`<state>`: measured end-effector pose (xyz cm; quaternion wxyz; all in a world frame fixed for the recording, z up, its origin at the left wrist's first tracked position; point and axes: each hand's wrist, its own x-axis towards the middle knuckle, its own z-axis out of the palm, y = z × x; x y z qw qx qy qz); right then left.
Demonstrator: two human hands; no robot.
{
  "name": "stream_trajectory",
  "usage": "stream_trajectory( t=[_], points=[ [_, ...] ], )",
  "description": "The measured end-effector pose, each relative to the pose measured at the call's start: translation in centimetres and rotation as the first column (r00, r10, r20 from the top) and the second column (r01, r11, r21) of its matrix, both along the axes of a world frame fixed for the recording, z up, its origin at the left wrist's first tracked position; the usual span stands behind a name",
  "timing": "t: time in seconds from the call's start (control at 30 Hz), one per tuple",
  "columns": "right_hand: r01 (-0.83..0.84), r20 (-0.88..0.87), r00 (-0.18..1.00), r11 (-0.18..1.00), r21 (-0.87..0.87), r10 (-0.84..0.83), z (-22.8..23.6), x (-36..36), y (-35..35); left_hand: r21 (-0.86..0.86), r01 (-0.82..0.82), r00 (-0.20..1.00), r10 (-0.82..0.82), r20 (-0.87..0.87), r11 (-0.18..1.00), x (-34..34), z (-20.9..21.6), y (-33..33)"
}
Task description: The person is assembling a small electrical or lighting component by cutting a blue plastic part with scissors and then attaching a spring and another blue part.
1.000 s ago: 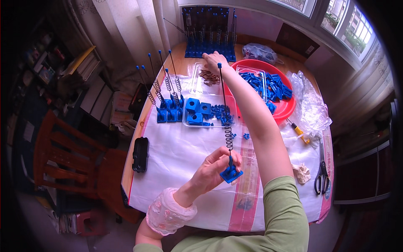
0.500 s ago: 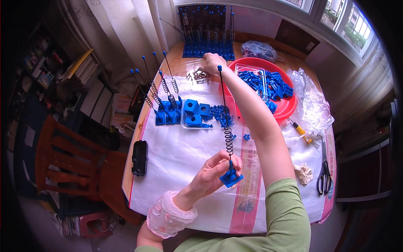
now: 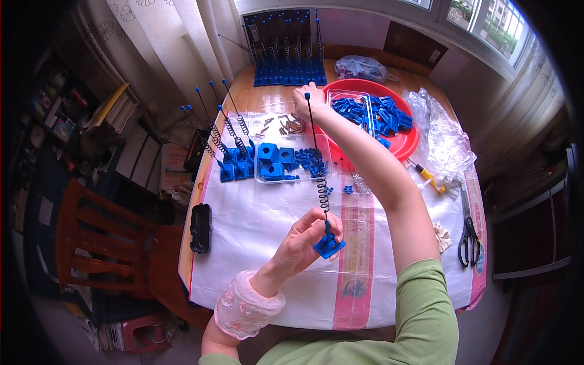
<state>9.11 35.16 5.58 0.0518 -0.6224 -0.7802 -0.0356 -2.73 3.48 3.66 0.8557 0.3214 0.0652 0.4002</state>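
Note:
My left hand (image 3: 301, 240) is closed around a blue square base (image 3: 330, 247). From that base rises a black coil spring (image 3: 323, 193), topped by a thin black rod with a blue tip, all roughly upright. Farther off, my right hand (image 3: 308, 100) is lifted beside a small pile of brass-coloured pins (image 3: 293, 125). Its fingers are curled and mostly turned away, so anything in them is hidden. Just nearer than the pins, a clear tray (image 3: 277, 178) holds blue blocks with round holes and small blue parts. Left of it stand several similar spring-and-rod pieces (image 3: 236, 170).
A red basin (image 3: 410, 146) of blue parts stands right of my right forearm. Many spring pieces fill a blue rack (image 3: 289, 78) at the back. On the right lie a yellow screwdriver (image 3: 431, 180), black-handled scissors (image 3: 468, 243) and clear plastic bags (image 3: 441, 134); a black case (image 3: 201, 228) is at left.
My right hand has gone from reaching low over the pins to a raised, curled pose. More pins lie spread to the left. My left hand keeps hold of its piece; the view has shifted slightly.

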Motion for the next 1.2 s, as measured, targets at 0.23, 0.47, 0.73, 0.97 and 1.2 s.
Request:
stream_trajectory(
  t=[0.23, 0.47, 0.73, 0.97, 1.2],
  points=[
    [0.007, 0.035, 0.999, 1.0, 0.026, -0.008, 0.5, -0.1, -1.8, -0.015, -0.008, 1.0, 0.007, -0.023, 1.0, 0.1, 0.0, -0.2],
    [-0.007, 0.055, 0.998, 1.0, -0.001, 0.007, 0.1, 0.1, -2.2, -0.015, -0.02, 0.999, 0.02, -0.05, 1.0, 0.3, -0.3, -0.3],
    [0.018, 0.034, 0.999, 0.999, 0.037, -0.02, -0.7, 0.3, -2.9, 0.004, -0.028, 0.996, 0.029, -0.082, 1.0, 0.5, -0.6, -0.3],
    [0.029, -0.003, 1.0, 0.999, 0.016, -0.029, -0.8, -0.1, -3.2, -0.032, -0.036, 0.998, 0.034, -0.06, 0.999, 0.5, -0.1, -0.4],
    [0.028, -0.101, 0.995, 0.997, 0.078, -0.02, -1.2, 0.4, -3.9, 0.003, -0.029, 0.996, 0.03, -0.079, 1.0, 0.8, -0.8, -0.3]
  ],
)
